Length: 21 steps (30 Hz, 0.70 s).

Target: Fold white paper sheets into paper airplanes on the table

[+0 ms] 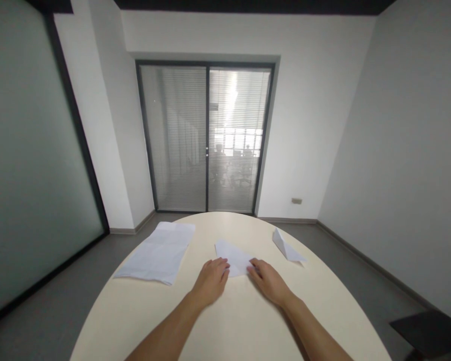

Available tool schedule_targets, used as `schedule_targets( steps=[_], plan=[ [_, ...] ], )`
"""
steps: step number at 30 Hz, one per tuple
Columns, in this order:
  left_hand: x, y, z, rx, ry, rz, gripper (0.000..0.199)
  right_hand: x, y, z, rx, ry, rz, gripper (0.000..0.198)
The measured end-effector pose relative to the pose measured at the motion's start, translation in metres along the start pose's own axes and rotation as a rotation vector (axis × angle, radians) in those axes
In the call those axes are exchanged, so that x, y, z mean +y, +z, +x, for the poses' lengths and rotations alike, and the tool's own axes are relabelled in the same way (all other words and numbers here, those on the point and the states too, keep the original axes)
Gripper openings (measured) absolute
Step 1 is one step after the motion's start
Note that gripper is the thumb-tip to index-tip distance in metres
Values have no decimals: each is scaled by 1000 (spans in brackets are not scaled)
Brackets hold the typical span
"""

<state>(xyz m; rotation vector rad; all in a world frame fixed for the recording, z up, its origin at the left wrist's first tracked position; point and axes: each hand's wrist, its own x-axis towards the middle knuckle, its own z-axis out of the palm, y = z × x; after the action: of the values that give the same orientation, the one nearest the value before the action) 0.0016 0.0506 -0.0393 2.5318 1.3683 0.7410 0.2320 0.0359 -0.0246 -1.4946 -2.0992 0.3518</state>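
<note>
Left hand (212, 280): touched folded paper (236, 257); grasp unclear.
Right hand (269, 283): pinched its right corner.
Paper: lay between; white, angular.

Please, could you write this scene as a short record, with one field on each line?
surface: round cream table
left hand: the left hand is at the left edge of the folded white paper; grip unclear
right hand: the right hand is at the same paper's right end; grip unclear
table's left side: larger creased white paper, lying flat; number of sheets unclear
table's right side: second folded piece of paper, partly raised
background: glass panels with blinds
</note>
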Motion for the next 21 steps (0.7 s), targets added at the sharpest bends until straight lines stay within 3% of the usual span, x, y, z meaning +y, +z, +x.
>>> schedule_targets(
  steps=[5, 11, 17, 21],
  plan=[
    [-4, 4, 3, 22, 24, -32, 40, 5, 5, 4, 44, 24, 9, 43],
    [-10, 2, 1, 37, 103, -18, 36, -8, 6, 8, 85, -109, -122, 45],
    [-9, -11, -4, 58, 156, -6, 29, -32, 13, 7, -97, -224, -87, 43],
    [-11, -16, -6, 30, 180, -46, 32, -36, 18, 7, -205, -124, -108, 54]
  ],
)
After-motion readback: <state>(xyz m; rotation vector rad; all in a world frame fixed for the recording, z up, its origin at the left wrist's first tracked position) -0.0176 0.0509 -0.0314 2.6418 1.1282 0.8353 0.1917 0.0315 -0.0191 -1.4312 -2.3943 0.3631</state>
